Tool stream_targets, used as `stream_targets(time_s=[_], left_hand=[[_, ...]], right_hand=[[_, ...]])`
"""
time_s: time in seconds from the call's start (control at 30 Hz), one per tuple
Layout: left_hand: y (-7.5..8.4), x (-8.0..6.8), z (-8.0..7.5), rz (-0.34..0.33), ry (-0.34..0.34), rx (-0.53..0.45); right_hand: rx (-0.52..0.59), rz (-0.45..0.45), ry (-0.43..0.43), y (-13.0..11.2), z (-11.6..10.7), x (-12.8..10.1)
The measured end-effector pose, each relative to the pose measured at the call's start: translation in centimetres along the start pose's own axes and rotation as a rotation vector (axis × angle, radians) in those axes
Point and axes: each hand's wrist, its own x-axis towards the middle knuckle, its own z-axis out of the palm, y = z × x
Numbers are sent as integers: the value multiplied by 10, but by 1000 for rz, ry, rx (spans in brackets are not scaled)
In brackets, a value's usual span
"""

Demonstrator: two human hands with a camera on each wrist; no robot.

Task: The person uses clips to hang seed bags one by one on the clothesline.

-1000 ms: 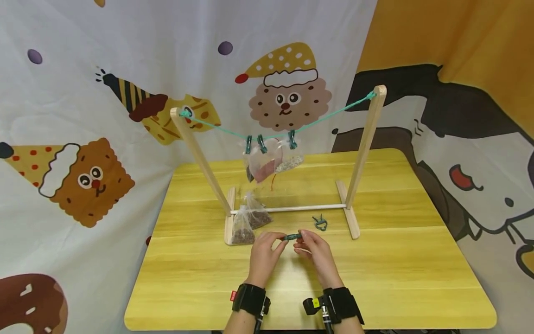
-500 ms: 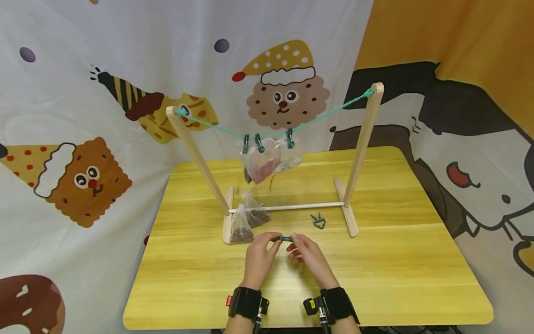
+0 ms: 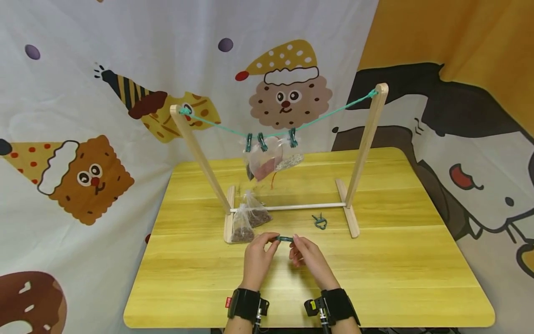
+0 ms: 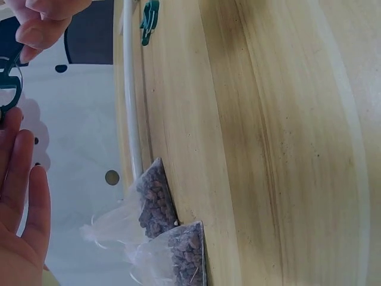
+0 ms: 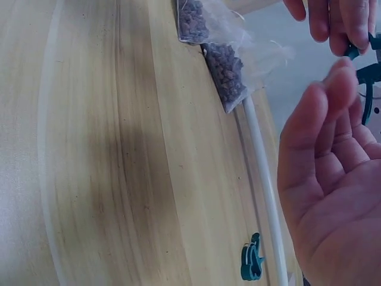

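Note:
A green plastic clip (image 3: pixel 285 239) is held level between my two hands over the table. The thumb and fingertips of my left hand (image 3: pixel 257 260) pinch its left end. My right hand (image 3: pixel 312 260) pinches the right end, its other fingers curled in below. In the left wrist view, the clip (image 4: pixel 11 83) shows its curved loop between the fingertips, partly cut off by the frame edge. A second green clip (image 3: pixel 320 222) lies on the table beyond my right hand. Two mesh pouches of brown pebbles (image 3: pixel 243 227) stand beyond my left hand.
A wooden stand with two tall posts (image 3: pixel 364 148) and a white crossbar (image 3: pixel 306 207) rises behind my hands. Its sagging green cord (image 3: pixel 333 112) bears three green clips holding small pouches, one with pink contents (image 3: pixel 266 168). The yellow wooden table (image 3: pixel 400 273) extends around.
Both hands have shifted slightly left together, with the clip still between them. The clip appears turned a little more level. The stand, pouches and loose clip stay in place.

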Motion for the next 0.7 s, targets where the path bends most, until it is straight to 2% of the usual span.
stream_targets(time_s=[0.3,0.5,0.7], left_hand=[[4,-1,0,-7,-38,-50],[7,-2,0,-12,-51,-44],[6,-3,2,-19,-59,-29]], right_hand=[[2,-29,46,-9,-2,-3],[-9,-75,76,-25,0,-13],[-14,-85,95,-25,-2,-14]])
